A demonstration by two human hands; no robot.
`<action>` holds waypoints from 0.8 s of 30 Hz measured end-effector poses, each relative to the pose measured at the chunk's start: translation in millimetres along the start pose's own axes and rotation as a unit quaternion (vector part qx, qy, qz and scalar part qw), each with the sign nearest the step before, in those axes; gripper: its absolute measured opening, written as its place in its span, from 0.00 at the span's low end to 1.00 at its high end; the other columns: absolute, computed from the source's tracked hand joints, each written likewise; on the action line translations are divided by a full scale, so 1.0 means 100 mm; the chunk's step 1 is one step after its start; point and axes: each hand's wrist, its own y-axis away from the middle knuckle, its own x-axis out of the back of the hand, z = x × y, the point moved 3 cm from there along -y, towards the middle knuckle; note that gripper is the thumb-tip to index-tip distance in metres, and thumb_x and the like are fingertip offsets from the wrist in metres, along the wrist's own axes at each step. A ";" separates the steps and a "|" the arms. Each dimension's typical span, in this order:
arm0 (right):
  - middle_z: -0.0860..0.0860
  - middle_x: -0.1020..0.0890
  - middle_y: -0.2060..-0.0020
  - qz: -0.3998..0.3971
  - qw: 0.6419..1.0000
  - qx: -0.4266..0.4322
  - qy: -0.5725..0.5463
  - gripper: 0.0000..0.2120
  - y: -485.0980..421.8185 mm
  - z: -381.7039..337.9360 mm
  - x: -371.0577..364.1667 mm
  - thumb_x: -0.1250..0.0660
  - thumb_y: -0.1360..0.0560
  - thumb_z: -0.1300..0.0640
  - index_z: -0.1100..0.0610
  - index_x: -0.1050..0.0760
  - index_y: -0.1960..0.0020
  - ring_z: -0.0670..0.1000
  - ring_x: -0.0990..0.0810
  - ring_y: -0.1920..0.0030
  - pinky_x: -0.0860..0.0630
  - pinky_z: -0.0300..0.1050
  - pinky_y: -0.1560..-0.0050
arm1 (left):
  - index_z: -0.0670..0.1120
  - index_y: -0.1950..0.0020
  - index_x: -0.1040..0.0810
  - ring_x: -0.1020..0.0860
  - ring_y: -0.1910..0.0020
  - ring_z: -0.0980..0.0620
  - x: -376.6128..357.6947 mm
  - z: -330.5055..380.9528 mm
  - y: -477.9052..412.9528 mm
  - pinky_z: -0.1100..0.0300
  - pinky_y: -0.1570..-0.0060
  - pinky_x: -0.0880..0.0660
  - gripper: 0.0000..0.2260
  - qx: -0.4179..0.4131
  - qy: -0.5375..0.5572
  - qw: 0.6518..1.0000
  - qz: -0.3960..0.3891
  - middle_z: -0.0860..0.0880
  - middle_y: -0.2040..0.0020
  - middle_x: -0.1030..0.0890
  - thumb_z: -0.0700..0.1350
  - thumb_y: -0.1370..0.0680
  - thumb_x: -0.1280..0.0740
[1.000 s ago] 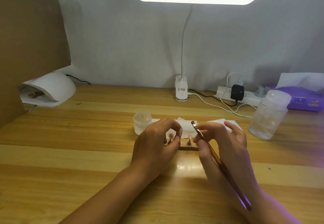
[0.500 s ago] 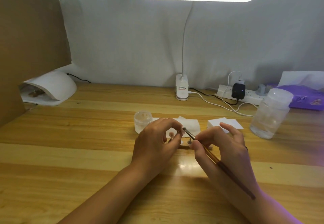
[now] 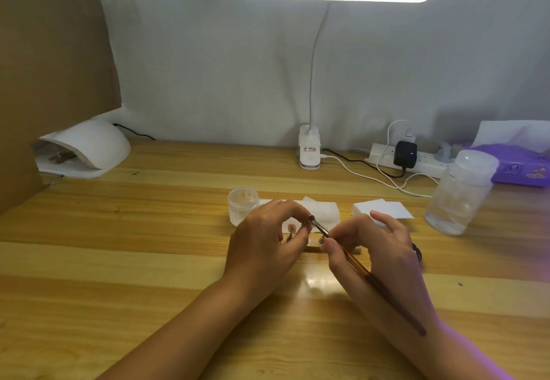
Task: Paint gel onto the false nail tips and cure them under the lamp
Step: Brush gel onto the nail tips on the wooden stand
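the nail tip (image 3: 306, 224) being painted sits between the 2 hands, at the left hand's (image 3: 265, 242) fingertips, about 1 o'clock from its knuckles and 10 o'clock from the right hand (image 3: 378, 248). the left thumb and forefinger are curled and appear to pinch it, though it is too small to see clearly. the right hand pinches the brush (image 3: 358, 266) near its ferrule. the brush's long axis runs from the handle end at 5 o'clock to the bristles at 11 o'clock, and the bristles touch the pinched tip. other tips stand on the wooden strip (image 3: 311, 249) just below. the gel jar (image 3: 243, 205) is at 11 o'clock from the left hand, and the curing lamp (image 3: 89, 144) is well apart at 10 o'clock, so the left hand is nearer to it. 1 second ago the bristles pointed up toward 12 o'clock, clear of the tip; since then they have swung down onto it.
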 end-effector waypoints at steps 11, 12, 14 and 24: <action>0.42 0.22 0.69 0.005 1.000 -0.011 -0.005 0.01 0.00 -0.07 0.04 0.34 0.29 0.57 0.53 0.24 0.58 0.43 0.22 0.65 0.35 0.50 0.30 | 0.55 0.55 0.19 0.30 0.68 0.56 -0.01 -0.02 0.00 0.58 0.67 0.29 0.05 0.016 0.020 1.000 -0.011 0.59 0.59 0.20 0.44 0.26 0.28; 0.42 0.23 0.69 0.014 1.000 -0.012 -0.010 0.03 -0.01 -0.08 0.05 0.36 0.29 0.56 0.53 0.24 0.58 0.43 0.22 0.64 0.33 0.53 0.31 | 0.55 0.56 0.19 0.30 0.68 0.56 -0.01 -0.02 0.00 0.57 0.67 0.29 0.05 0.016 0.019 1.000 -0.013 0.59 0.59 0.20 0.44 0.26 0.28; 0.40 0.23 0.66 0.032 0.999 -0.009 -0.028 0.05 -0.01 -0.11 0.07 0.38 0.28 0.54 0.55 0.25 0.56 0.41 0.23 0.59 0.27 0.59 0.39 | 0.56 0.56 0.20 0.30 0.69 0.55 -0.01 -0.02 0.00 0.58 0.68 0.30 0.05 0.019 0.016 1.000 -0.015 0.59 0.59 0.20 0.44 0.26 0.28; 0.38 0.20 0.62 0.044 0.997 -0.047 -0.049 0.07 0.01 -0.06 0.07 0.31 0.30 0.56 0.52 0.25 0.52 0.43 0.22 0.52 0.24 0.61 0.46 | 0.56 0.55 0.19 0.30 0.69 0.56 -0.02 -0.02 0.00 0.62 0.69 0.34 0.04 0.014 0.015 1.000 -0.011 0.59 0.59 0.20 0.46 0.25 0.28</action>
